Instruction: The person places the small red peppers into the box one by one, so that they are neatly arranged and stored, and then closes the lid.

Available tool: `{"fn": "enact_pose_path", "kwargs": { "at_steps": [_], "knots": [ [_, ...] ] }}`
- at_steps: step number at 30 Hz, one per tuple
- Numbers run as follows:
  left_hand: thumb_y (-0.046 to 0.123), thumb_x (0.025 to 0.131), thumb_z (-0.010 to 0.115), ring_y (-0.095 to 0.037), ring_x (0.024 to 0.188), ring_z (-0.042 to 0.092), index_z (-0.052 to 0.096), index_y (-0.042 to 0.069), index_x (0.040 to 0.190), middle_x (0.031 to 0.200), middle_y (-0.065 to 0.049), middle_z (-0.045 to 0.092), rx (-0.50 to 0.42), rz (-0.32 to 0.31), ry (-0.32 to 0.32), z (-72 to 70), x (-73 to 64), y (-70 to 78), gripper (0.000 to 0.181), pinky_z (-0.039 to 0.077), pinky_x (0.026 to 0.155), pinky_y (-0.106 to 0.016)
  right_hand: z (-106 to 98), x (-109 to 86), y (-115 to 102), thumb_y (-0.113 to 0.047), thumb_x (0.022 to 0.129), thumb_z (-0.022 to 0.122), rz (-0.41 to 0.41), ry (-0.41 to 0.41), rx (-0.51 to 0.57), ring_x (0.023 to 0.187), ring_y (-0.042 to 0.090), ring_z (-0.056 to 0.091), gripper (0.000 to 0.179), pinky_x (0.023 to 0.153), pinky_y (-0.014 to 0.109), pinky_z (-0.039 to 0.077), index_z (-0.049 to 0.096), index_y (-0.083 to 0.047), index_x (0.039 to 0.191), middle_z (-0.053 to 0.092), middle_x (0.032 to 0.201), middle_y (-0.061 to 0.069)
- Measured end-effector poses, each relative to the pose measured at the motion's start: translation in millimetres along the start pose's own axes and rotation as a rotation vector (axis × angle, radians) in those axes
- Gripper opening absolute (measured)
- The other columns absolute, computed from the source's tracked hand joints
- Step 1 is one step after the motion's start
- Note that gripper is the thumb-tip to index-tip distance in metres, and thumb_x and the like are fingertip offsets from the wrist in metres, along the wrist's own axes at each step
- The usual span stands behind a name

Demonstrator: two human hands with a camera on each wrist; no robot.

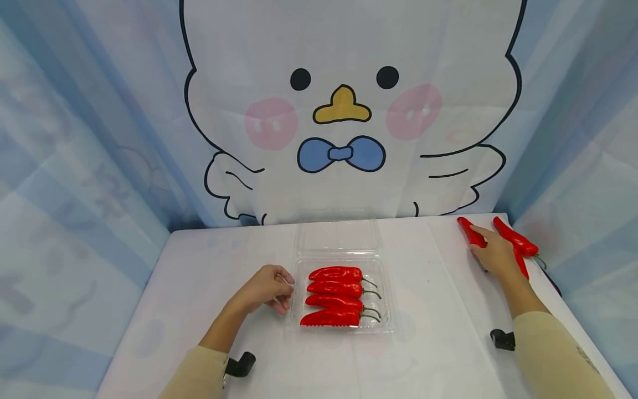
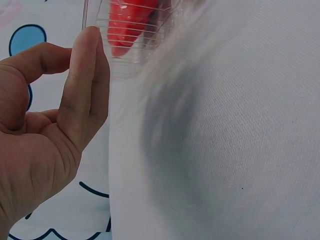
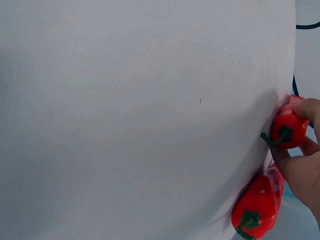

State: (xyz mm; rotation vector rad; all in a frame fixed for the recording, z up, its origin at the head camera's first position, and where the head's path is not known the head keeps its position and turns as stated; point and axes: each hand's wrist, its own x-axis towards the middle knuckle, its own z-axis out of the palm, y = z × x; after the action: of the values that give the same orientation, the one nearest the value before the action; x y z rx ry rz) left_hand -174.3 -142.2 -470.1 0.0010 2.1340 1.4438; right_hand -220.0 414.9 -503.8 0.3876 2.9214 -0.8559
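In the head view a clear plastic clamshell box (image 1: 386, 277) stands with its lid folded back, with several red chili peppers (image 1: 336, 288) laid side by side in it, green stems to the right. My left hand (image 1: 271, 288) is at the box's left edge, fingers loosely bent; its fingertips lie close to the rim, and contact is hard to make out. At the table's far right, my right hand (image 1: 495, 255) grips a red chili pepper (image 3: 290, 127) between thumb and fingers. Another chili pepper (image 3: 256, 205) lies below it in the right wrist view.
One more red chili pepper (image 1: 515, 238) lies just right of my right hand, by the table edge. A white cloth covers the table (image 1: 423, 354). A curtain with a cartoon bird (image 1: 344, 105) hangs behind it. A dark cable (image 1: 553, 282) runs past the right edge.
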Motion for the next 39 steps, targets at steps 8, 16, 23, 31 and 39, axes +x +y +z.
{"fn": "enact_pose_path", "kwargs": {
  "at_steps": [8,16,23,31,39],
  "knots": [
    [0.005,0.095,0.068,-0.019,0.056,0.067,0.06,-0.004,0.111,0.078,-0.015,0.068,0.002,-0.001,0.001,0.3,-1.4,1.3,0.02,0.063,0.055,-0.034,-0.7,-3.6,-0.5,-0.015,0.099,0.063,-0.033,0.007,0.026,0.132,0.06,0.035,0.07,0.095,0.077,0.049,0.03,-0.009,0.161,0.033,0.153,0.04],
    [0.004,0.095,0.067,-0.018,0.055,0.066,0.06,-0.004,0.11,0.075,-0.015,0.068,-0.007,-0.001,-0.003,0.3,-0.4,0.1,0.018,0.063,0.055,-0.034,-3.9,-14.0,-7.5,-0.014,0.098,0.066,-0.039,0.018,0.038,0.13,0.059,0.036,0.071,0.093,0.073,0.052,0.032,-0.009,0.16,0.036,0.151,0.04],
    [0.005,0.095,0.068,-0.019,0.056,0.066,0.06,-0.003,0.11,0.077,-0.017,0.068,0.002,0.001,0.001,0.2,0.1,0.1,0.019,0.063,0.055,-0.034,-9.2,-21.6,-12.7,-0.015,0.099,0.067,-0.065,0.024,0.061,0.129,0.059,0.037,0.071,0.092,0.072,0.054,0.032,-0.01,0.161,0.037,0.149,0.041],
    [0.005,0.094,0.069,-0.018,0.056,0.066,0.06,-0.005,0.112,0.075,-0.016,0.067,0.005,0.0,-0.007,0.2,1.4,1.5,0.022,0.063,0.055,-0.034,-16.0,-30.3,-20.1,-0.018,0.099,0.066,-0.138,0.029,0.049,0.121,0.056,0.044,0.067,0.087,0.066,0.059,0.036,-0.008,0.159,0.044,0.144,0.041],
    [0.005,0.094,0.068,-0.018,0.056,0.066,0.06,-0.005,0.111,0.078,-0.018,0.068,-0.001,-0.003,-0.005,0.3,1.6,1.0,0.021,0.063,0.055,-0.033,-20.1,-40.3,-32.9,-0.021,0.099,0.068,-0.215,0.008,0.089,0.115,0.053,0.05,0.065,0.077,0.056,0.065,0.04,-0.009,0.157,0.049,0.141,0.038]
  ]
}}
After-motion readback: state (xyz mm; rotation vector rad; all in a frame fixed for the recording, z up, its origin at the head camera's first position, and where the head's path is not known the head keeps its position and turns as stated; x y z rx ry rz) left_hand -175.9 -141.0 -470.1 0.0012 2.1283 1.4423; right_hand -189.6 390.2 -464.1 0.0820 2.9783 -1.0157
